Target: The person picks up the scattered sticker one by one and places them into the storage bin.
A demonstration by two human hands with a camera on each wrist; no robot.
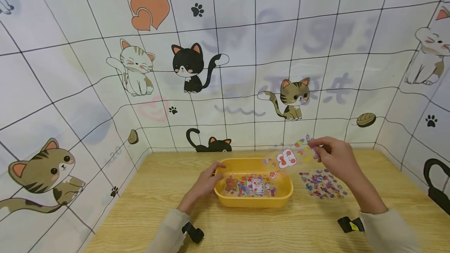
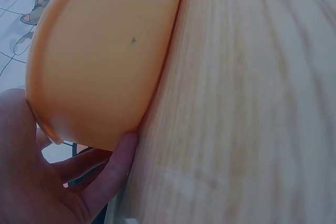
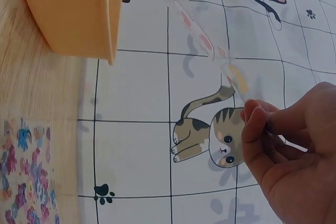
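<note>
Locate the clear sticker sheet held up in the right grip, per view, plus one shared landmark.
Head: clear sticker sheet right of centre, below mid-height, slanting down-left from the right grip.
Left wrist: not in it.
Right wrist: upper middle, nearly edge-on, running up-left from that grip.
Shared landmark: yellow tub, low centre in head, upper left in both wrist views.

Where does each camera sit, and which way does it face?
Head: on the head, facing forward and down at the yellow basin; left grip, right grip and sleeves show.
Left wrist: worn there, facing the basin's outer side; left grip shows.
Right wrist: worn there, facing the clear sheet and cat-print wall; right grip shows.
Both wrist views share the basin.
</note>
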